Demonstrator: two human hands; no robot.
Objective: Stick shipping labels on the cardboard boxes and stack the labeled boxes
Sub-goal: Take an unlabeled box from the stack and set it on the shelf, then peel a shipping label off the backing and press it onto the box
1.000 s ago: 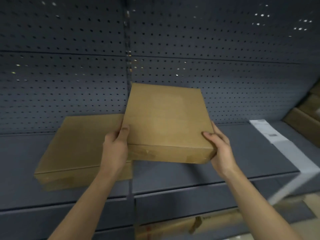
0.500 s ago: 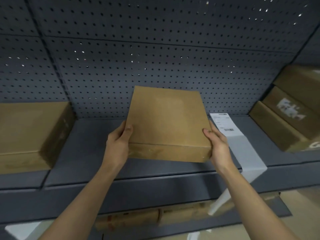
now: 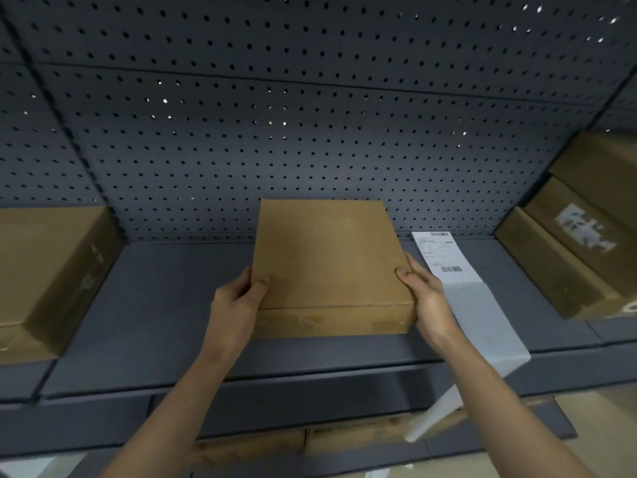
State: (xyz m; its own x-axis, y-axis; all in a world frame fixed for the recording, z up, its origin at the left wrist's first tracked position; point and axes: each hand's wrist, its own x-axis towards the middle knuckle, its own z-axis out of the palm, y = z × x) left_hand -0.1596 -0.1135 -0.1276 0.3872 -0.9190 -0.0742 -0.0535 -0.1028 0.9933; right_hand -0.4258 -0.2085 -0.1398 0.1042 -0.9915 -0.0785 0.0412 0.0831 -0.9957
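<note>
Both arms extended forward. Left hand [image 3: 238,298] grips box [image 3: 327,257] left edge, right hand [image 3: 427,298] right edge, thumbs on top.

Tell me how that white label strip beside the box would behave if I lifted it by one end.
The label strip would probably flop: it already bends and hangs over the shelf edge. It looks thin, so likely very light and easy to crease.

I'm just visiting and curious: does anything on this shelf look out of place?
Yes: the strip of labels lies slanted across the shelf, right of the box being held, and its blank end droops over the front edge.
</note>
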